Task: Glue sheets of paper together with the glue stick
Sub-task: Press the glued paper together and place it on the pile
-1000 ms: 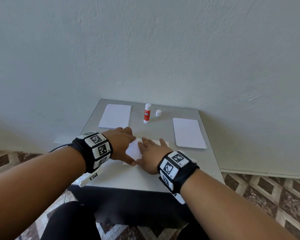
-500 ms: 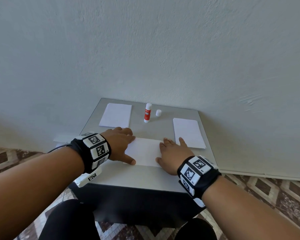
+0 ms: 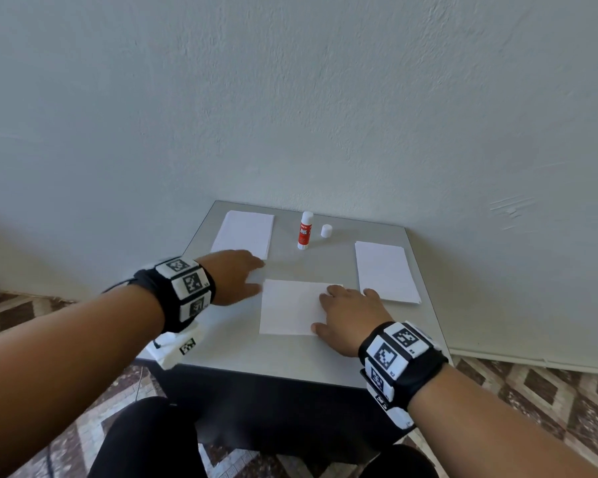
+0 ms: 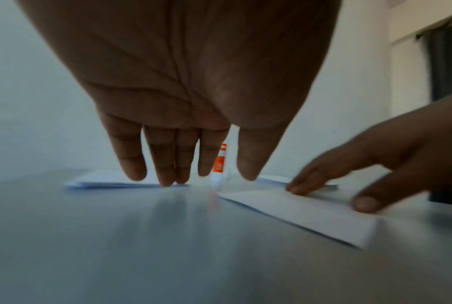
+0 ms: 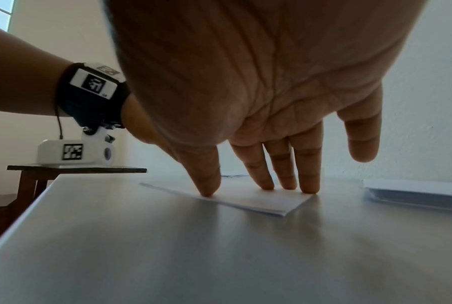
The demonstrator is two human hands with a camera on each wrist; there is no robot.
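The right hand (image 3: pixel 347 315) lies flat, straight fingertips pressing the white paper sheets (image 3: pixel 290 307) at the front of the grey table (image 3: pixel 242 350). The left hand (image 3: pixel 233 276), fingers straight, holds nothing. Farther back stands the red-and-white glue stick (image 3: pixel 304 231), uncapped, beside its small white cap (image 3: pixel 326 231).
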